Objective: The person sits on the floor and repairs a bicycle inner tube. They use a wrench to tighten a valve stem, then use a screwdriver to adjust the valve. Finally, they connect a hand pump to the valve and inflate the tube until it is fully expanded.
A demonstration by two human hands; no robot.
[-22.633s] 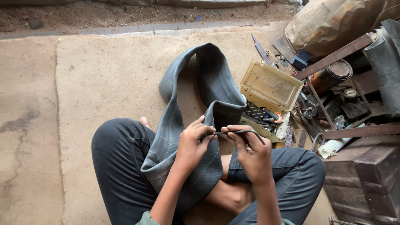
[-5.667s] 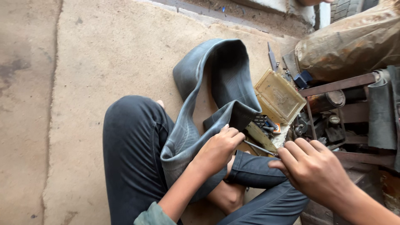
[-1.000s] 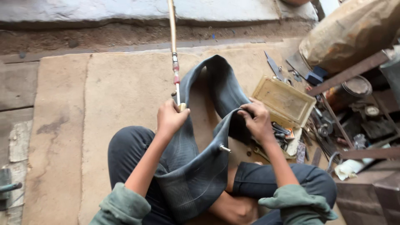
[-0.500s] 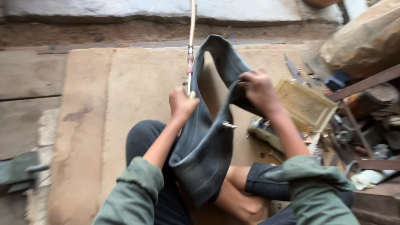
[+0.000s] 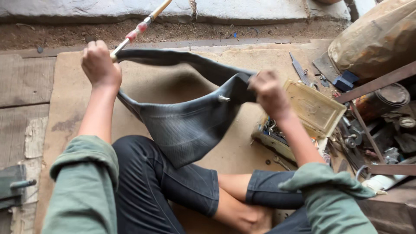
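A person sits cross-legged on a brown mat (image 5: 225, 151) and holds a limp black rubber inner tube (image 5: 186, 125) stretched between both hands above the lap. The left hand (image 5: 100, 64) has its fingers clamped around one end of the tube together with the tip of a thin hose (image 5: 143, 25) that runs up and away toward a low wall. The right hand (image 5: 268, 91) has its fingers closed on the tube's other end, just beside the metal valve stem (image 5: 223, 99) sticking out of the rubber. Near the right forearm lies an open tin toolbox (image 5: 314, 108) with its yellowish lid up, with rusty metal clutter beyond it.
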